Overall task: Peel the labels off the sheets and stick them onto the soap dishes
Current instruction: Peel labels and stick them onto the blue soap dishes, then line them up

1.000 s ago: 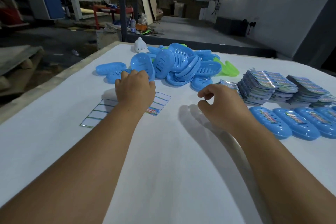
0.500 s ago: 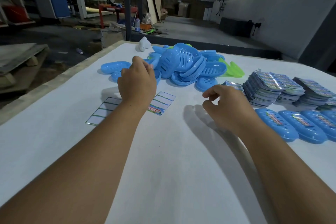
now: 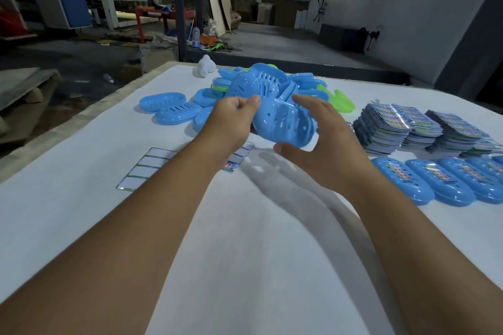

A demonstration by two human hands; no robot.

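Note:
My left hand (image 3: 231, 119) grips a blue soap dish (image 3: 283, 125) by its left end and holds it tilted above the table. My right hand (image 3: 321, 144) reaches to the dish's right side, fingers spread over its far edge and thumb under it. Behind lies a pile of blue soap dishes (image 3: 261, 84) with a green one (image 3: 340, 103) among them. A nearly used label sheet (image 3: 152, 168) lies flat under my left forearm, one coloured label (image 3: 228, 167) still on it. Stacks of label sheets (image 3: 400, 125) stand at the right.
A row of labelled blue dishes (image 3: 441, 182) lies at the right edge in front of the stacks. A small white object (image 3: 205, 66) sits at the table's far edge. The white table (image 3: 245, 239) ends at the left with a wooden rim.
My left hand lifted a blue dish out of the pile and brought it toward me. My right hand rose from the table and opened up against the dish.

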